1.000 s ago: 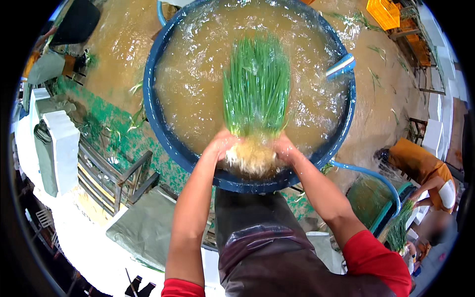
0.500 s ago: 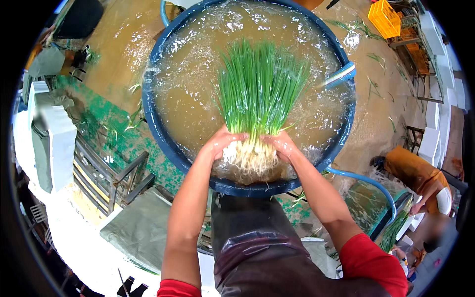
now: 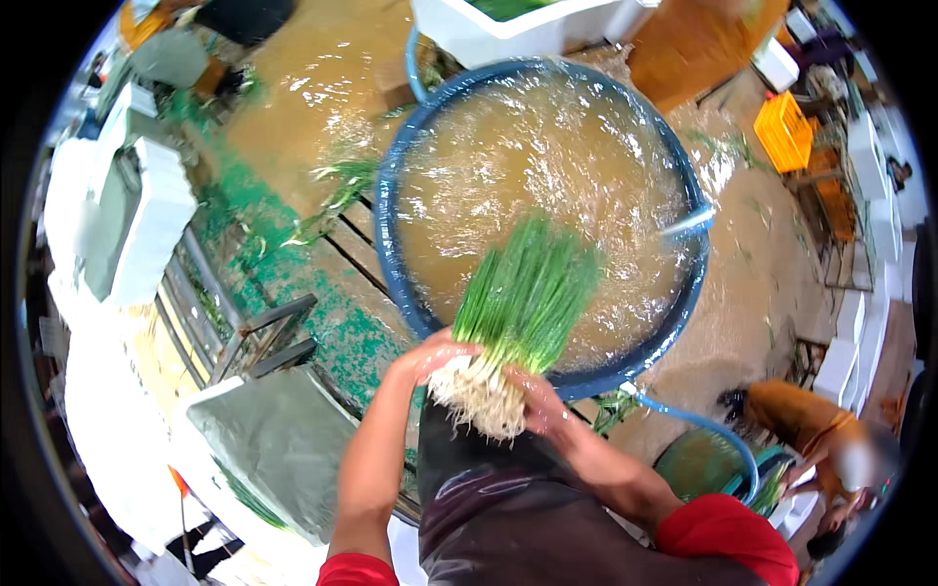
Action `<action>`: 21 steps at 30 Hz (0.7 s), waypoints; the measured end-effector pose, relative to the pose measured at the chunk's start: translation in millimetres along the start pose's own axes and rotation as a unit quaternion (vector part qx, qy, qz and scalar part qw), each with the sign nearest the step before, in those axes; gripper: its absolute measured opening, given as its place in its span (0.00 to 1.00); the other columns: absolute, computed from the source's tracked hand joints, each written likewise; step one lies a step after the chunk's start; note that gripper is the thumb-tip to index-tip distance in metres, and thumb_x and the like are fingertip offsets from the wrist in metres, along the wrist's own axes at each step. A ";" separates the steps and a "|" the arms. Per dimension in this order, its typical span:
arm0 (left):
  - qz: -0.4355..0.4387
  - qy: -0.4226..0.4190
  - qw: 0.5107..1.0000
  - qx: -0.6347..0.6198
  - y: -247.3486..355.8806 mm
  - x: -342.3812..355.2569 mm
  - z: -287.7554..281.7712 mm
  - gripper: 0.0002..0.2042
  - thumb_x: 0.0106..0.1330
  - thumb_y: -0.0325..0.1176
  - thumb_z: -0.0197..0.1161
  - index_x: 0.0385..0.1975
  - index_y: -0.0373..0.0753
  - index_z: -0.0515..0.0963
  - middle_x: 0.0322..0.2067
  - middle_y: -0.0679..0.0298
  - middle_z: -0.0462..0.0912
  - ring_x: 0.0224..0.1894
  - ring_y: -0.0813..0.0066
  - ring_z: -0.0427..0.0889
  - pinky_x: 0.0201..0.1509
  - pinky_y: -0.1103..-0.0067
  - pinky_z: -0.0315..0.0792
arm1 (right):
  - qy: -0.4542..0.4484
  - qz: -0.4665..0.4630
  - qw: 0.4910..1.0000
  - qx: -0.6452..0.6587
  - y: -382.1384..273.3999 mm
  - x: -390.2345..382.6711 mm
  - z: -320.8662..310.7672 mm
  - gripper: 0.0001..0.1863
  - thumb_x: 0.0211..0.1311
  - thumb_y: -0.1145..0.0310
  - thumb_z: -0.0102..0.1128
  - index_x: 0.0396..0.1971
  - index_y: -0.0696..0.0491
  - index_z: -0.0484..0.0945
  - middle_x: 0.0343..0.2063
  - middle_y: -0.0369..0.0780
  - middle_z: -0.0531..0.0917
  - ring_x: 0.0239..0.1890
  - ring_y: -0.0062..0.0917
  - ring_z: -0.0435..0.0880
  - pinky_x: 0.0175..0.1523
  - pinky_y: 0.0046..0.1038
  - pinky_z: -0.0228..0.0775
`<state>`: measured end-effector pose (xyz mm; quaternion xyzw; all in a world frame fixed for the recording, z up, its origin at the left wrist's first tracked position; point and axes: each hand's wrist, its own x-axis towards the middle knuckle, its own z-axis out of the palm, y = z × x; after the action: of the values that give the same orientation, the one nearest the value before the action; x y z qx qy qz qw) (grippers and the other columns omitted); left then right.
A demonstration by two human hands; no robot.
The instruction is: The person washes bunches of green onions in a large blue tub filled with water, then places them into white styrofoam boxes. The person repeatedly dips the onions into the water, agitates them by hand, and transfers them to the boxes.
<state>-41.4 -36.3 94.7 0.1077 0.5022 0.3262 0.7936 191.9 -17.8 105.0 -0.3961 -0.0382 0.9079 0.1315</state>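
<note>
A thick bunch of green onions (image 3: 528, 293) is gripped between my two hands, its green tops pointing away over the tub and its pale roots toward my dark apron (image 3: 498, 508). My left hand (image 3: 437, 357) wraps the left side of the white stems. My right hand (image 3: 535, 400) closes on the right side, near the roots. Beneath the tops stands a round blue tub (image 3: 389, 225) of brownish, rippling water. The bunch hangs over the tub's near rim, with its roots outside it. Some of my fingers are hidden by the bunch.
A blue-and-white hose end (image 3: 690, 223) enters the tub at right. Beyond the tub is a white foam box (image 3: 508, 37) with greens. At left stand a metal rack (image 3: 244, 342) and a grey-covered box (image 3: 264, 439). A yellow crate (image 3: 783, 132) and a bending person in orange (image 3: 796, 415) are at right.
Both hands have lifted the green onions out of the water and drawn them toward me, tilting the bunch. The view has shifted, so the white foam box at the far side shows more.
</note>
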 end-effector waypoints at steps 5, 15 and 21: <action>0.027 0.048 0.998 0.002 -70.6 -129.0 -62.0 0.24 0.64 0.33 0.67 0.60 0.34 0.74 0.54 0.60 0.81 0.53 0.70 0.79 0.59 0.73 0.72 | -0.015 0.128 0.989 -0.070 85.3 -7.2 70.7 0.20 0.72 0.67 0.57 0.58 0.59 0.72 0.49 0.44 0.82 0.48 0.31 0.84 0.53 0.38 0.80; 0.261 0.189 0.945 -0.055 -276.0 -371.6 -136.4 0.20 0.65 0.35 0.68 0.54 0.34 0.78 0.45 0.65 0.84 0.46 0.78 0.79 0.53 0.75 0.73 | -0.087 0.209 0.913 -0.340 310.7 2.7 162.6 0.24 0.69 0.73 0.59 0.63 0.57 0.66 0.55 0.45 0.78 0.53 0.36 0.81 0.57 0.40 0.78; 0.357 0.363 0.861 0.003 -359.0 -535.2 -219.2 0.22 0.65 0.31 0.68 0.57 0.32 0.75 0.49 0.63 0.83 0.49 0.78 0.77 0.55 0.76 0.72 | -0.140 0.186 0.831 -0.504 469.3 1.1 311.8 0.23 0.68 0.76 0.58 0.62 0.58 0.66 0.53 0.44 0.78 0.54 0.36 0.80 0.57 0.39 0.78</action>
<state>-235.8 -679.9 201.1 0.1562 0.6831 0.6014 0.3837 -134.1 -458.4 235.7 -0.2758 -0.4344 0.8155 -0.2650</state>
